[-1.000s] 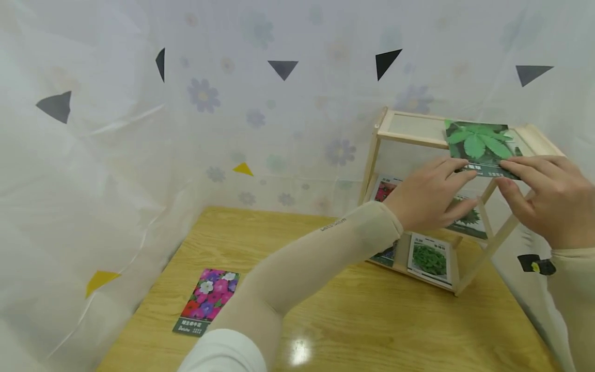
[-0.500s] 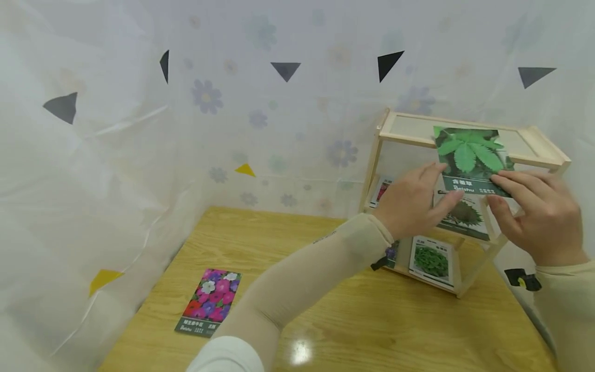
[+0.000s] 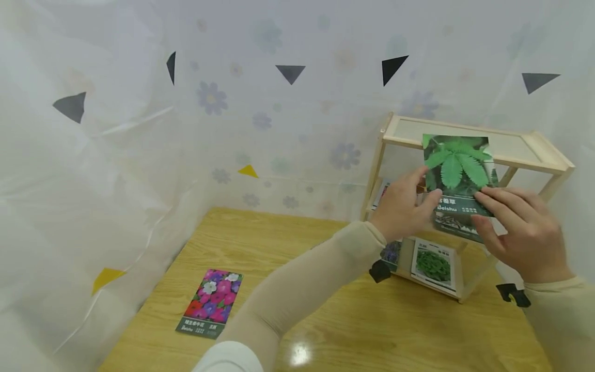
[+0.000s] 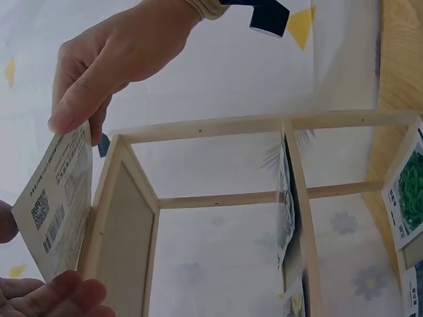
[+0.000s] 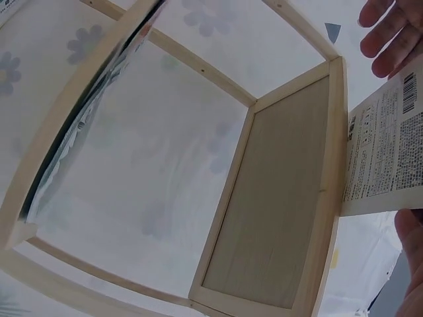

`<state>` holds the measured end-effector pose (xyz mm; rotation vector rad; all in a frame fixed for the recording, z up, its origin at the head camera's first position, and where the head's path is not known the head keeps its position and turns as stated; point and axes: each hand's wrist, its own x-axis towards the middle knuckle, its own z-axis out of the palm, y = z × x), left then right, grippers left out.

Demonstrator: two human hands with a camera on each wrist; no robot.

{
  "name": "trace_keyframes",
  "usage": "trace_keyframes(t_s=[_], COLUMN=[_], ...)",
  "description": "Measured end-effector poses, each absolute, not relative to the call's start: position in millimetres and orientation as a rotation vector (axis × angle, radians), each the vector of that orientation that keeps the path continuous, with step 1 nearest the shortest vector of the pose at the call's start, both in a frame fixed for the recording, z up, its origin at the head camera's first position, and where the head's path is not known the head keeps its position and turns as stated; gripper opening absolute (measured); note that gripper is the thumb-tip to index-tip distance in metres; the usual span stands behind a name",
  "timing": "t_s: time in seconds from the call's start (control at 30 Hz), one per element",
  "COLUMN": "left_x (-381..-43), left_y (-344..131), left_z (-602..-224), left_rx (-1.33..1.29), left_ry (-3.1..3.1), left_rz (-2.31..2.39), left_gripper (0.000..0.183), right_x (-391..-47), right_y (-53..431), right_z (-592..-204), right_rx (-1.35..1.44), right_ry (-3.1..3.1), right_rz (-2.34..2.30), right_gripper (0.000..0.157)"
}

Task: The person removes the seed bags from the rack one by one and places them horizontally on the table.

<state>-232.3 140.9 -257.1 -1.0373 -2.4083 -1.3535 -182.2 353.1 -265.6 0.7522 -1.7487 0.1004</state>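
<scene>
A seed packet (image 3: 457,165) with a green leaf picture is held by both hands in front of a small wooden shelf rack (image 3: 530,163). My left hand (image 3: 402,204) pinches its left edge, thumb on the front and fingers partly hidden behind. At the lower right corner my right hand (image 3: 525,227) grips it, fingers over the front and thumb below. In the head view the packet overlaps the rack's top edge and middle shelf. The left wrist view shows the packet's back (image 4: 59,191) with barcodes, close by the rack's top panel (image 4: 122,231).
Another packet (image 3: 211,299) with colourful flowers lies on the wooden table (image 3: 288,248) at the left. Several packets stand on the rack's lower shelves, among them a green-leaved one (image 3: 433,266). White sheeting (image 3: 297,129) hangs behind and at the left.
Both hands have brought the leaf packet down and to the left, from over the rack's top to in front of it. The flower packet stays on the table.
</scene>
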Motion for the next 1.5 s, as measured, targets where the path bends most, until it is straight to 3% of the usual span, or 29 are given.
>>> trace_keyframes(t_s=[0.73,1.1,1.5], left_x=[-237.9,-230.5,-229.6], left_y=[117.6,91.2,60.3], left_z=[-282.2,-298.9,-319.0], left_rx=[-0.796,-0.830,-0.770], left_ry=[-2.171,-2.116,-2.158], left_rz=[-2.031,-2.166,-2.206], left_gripper=[0.051,0.052,0.054], right_x=[-181.7,-179.6,-186.0], right_y=[332.3,319.5,309.2], right_z=[-294.2,-303.5,-332.9], right_rx=[0.945,0.987,1.051], right_ry=[-1.710,-1.754,-1.860], right_rz=[0.159,0.237,0.209], right_gripper=[0.053,0.066,0.067])
